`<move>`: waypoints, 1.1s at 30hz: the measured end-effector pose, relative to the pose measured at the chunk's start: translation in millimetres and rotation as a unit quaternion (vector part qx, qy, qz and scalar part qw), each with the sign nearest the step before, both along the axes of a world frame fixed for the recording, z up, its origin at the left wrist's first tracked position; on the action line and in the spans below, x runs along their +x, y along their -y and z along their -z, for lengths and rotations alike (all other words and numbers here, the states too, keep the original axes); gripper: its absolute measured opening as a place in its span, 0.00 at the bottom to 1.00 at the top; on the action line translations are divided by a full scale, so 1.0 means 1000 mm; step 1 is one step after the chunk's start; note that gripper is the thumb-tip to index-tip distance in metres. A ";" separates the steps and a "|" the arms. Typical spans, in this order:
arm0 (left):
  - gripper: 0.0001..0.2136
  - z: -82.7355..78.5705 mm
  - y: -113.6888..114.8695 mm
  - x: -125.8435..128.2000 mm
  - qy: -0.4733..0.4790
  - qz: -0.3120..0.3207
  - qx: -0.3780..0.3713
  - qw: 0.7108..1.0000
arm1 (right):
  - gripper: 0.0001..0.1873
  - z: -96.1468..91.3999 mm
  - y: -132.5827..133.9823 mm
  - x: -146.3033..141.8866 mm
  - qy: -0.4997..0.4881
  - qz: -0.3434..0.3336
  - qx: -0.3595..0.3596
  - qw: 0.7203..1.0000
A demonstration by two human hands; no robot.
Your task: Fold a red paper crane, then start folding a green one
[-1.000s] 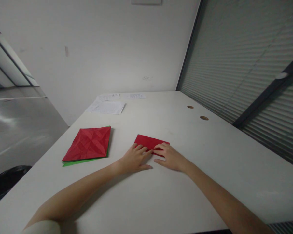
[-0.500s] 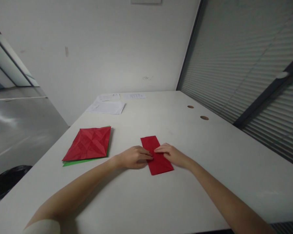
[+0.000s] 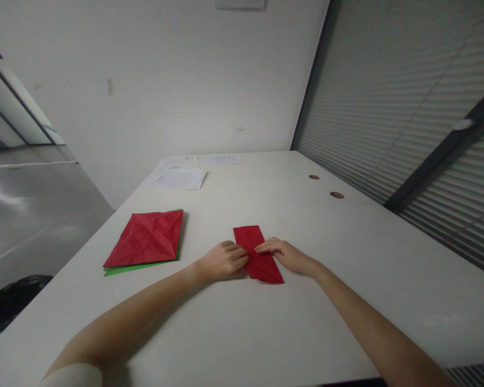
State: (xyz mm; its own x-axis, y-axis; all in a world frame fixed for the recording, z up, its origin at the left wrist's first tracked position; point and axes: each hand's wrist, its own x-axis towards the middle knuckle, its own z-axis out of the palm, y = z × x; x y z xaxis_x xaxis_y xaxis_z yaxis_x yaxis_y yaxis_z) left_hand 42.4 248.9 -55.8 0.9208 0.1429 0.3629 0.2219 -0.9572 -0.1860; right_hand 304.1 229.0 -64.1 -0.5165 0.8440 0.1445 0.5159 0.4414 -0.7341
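Observation:
A red folded sheet of paper point(image 3: 267, 267) lies in front of me as a narrow strip, its near edge now uneven and slightly raised. At its left edge is my left hand point(image 3: 227, 260), with the fingers curled in and closed on the paper. The fingertips there are partly hidden. From the right, my right hand point(image 3: 288, 255) rests its outstretched fingers across the middle of the strip. To the left sits a creased red paper square point(image 3: 149, 236) on top of green paper point(image 3: 143, 268).
All this is on a white table point(image 3: 234, 333). Printed sheets point(image 3: 177, 179) lie at its far left, and two round holes, one a cable hole point(image 3: 337, 195), are at the right. A window with blinds point(image 3: 407, 107) flanks the right side; a black bag point(image 3: 12, 303) stands lower left.
My left fingers have curled further in at the paper's edge. The strip's near end has lifted and shifted shape, its lower left corner drawn upward. My right hand has barely moved.

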 end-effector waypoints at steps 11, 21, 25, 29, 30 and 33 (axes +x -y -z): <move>0.16 0.003 0.016 0.009 0.067 -0.129 -0.164 0.976 | 0.20 -0.004 0.001 0.006 -0.106 0.015 -0.154 0.982; 0.24 -0.001 0.046 0.013 -0.012 -0.038 -0.206 0.978 | 0.14 0.007 -0.024 -0.019 -0.077 0.126 -0.075 0.986; 0.34 0.002 0.059 0.013 -0.011 -0.064 -0.208 0.976 | 0.08 0.001 -0.035 -0.037 0.090 0.170 -0.008 0.981; 0.38 0.003 0.065 0.014 -0.003 -0.057 -0.207 0.977 | 0.10 -0.004 -0.035 -0.053 0.244 0.216 0.037 0.945; 0.38 0.003 0.065 0.014 0.003 -0.057 -0.212 0.976 | 0.11 -0.005 -0.034 -0.056 0.270 0.218 0.050 0.936; 0.33 0.004 0.067 0.015 0.024 -0.100 -0.223 0.969 | 0.12 -0.005 -0.030 -0.062 0.323 0.211 0.090 0.918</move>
